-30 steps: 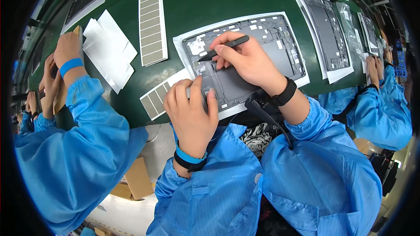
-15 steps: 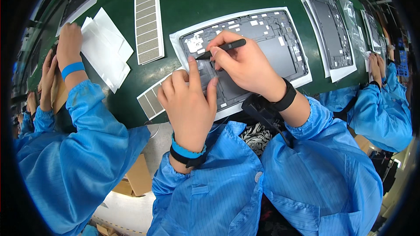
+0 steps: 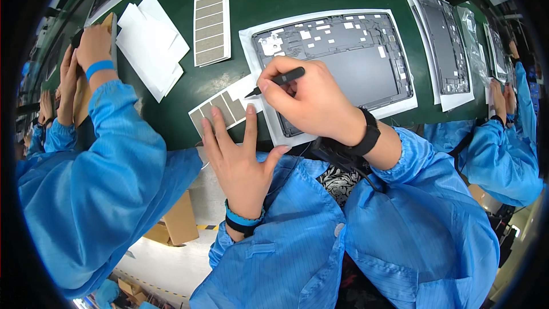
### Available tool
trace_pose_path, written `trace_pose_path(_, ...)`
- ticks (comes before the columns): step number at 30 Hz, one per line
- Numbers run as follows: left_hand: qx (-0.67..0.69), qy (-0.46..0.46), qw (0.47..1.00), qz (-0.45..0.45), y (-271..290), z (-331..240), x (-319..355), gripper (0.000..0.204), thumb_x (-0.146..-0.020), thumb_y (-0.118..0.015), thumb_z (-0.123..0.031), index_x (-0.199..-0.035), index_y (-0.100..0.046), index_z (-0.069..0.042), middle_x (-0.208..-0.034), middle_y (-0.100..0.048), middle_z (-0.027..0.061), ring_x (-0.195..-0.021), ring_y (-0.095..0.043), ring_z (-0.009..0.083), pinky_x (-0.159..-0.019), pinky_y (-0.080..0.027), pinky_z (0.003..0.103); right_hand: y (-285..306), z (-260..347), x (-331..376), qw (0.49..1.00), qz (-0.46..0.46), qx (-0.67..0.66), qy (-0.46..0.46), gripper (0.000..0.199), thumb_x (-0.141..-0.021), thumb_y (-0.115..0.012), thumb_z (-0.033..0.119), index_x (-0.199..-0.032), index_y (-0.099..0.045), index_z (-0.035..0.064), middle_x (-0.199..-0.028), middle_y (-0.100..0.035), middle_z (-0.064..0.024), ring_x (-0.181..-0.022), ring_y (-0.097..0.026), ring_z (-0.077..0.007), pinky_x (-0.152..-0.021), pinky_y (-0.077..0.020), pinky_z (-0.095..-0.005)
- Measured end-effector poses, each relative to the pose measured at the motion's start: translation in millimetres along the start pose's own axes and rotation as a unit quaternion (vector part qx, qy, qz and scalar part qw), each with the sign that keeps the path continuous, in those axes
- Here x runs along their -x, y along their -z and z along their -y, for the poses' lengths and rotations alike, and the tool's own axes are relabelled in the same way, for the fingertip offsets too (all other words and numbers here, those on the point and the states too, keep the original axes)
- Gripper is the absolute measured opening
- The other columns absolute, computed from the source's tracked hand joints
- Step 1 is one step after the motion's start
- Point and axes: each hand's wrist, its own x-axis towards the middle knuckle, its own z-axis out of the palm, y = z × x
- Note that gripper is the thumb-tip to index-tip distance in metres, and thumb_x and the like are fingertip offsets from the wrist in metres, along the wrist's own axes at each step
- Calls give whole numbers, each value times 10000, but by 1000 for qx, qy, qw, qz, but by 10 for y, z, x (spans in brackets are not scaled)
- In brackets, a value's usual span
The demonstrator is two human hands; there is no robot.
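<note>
My right hand point(image 3: 323, 103) pinches a black pen-shaped tool point(image 3: 287, 76) with a narrow pointed tip. That tip is at the white end of a small sheet of grey-brown rectangular stickers point(image 3: 213, 113). Fingers spread, my left hand point(image 3: 240, 163) rests its fingertips on the sheet's near edge. Just right of the sheet lies a dark grey tablet housing point(image 3: 354, 77) dotted with small white pads, on a white liner point(image 3: 409, 105). My right hand covers the housing's near left part.
A longer sticker sheet point(image 3: 210, 17) lies beyond, beside loose white papers point(image 3: 150, 46). Another tablet housing point(image 3: 441, 40) is at the right, near clear plastic bags point(image 3: 470, 37). Co-workers in blue sleeves point(image 3: 114, 143) work close on the left and farther right.
My right hand has brought the tool from the housing left and nearer, onto the small sticker sheet. My left hand has drawn back from the housing and spread its fingers on that sheet.
</note>
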Motion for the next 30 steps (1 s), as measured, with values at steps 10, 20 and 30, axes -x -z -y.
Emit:
trace_pose_path(10, -2, -5, 1000, -3, -14, 2, 6, 805, -754, -656, -655, -1416, -527, -216, -1523, -288, 279, -1387, -249, 530, -1099, -279, 601, -191, -125, 21, 996, 5, -77, -48, 220, -946, -585, 110, -1086, -660, -43, -808, -658, -48, -675, -610, -74, -613, -516, -236)
trace_pose_path(20, 92, -75, 986, -113, -9, -15, 95, 647, -802, -749, -408, -1350, -573, -111, -1400, -477, 207, -1318, -419, 426, -1088, -273, 621, 276, -109, 506, 974, -86, -167, -125, 204, -951, -580, 65, -1097, -657, -54, -778, -652, -64, -660, -623, -89, -589, -507, -221)
trace_pose_path(30, 81, -107, 988, -79, -229, -79, -34, 644, -739, -801, -365, -1270, -606, -57, -1332, -554, 104, -1244, -499, 316, -1123, -172, 634, 188, -313, 569, 984, -84, -136, -83, 167, -921, -599, 55, -1019, -672, -59, -751, -655, -52, -635, -611, -77, -570, -505, -231)
